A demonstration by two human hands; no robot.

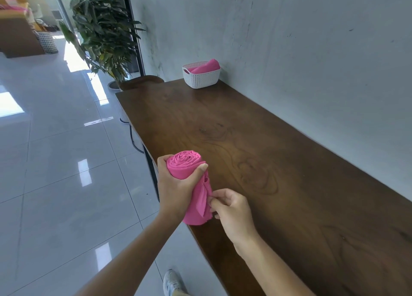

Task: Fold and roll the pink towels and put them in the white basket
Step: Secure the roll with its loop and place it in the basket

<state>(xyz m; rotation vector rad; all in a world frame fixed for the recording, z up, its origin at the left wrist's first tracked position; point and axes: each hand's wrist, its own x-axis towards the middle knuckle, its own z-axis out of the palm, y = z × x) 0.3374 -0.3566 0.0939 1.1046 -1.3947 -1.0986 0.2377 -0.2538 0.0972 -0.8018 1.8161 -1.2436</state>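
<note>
I judged the rolling step nearly finished. The pink towel [186, 165] was wound into a tight cylinder with its spiral end facing up and away, and only the loose tail needed securing. The left hand [176, 185] was wrapped round the upper half of the roll, thumb across the front. It held the roll tilted at the near edge of the bench [278, 161], lower end down by that edge. The right hand [233, 211] pinched the free flap low on the roll between thumb and curled fingers. As I read it, the next move called for tucking or smoothing that flap so the roll would not unwind. After that I would have to carry it along the bench to the white basket [201, 81]. The basket stood well apart at the far end against the wall [312, 39], with another rolled towel [206, 66] lying in it.
</note>
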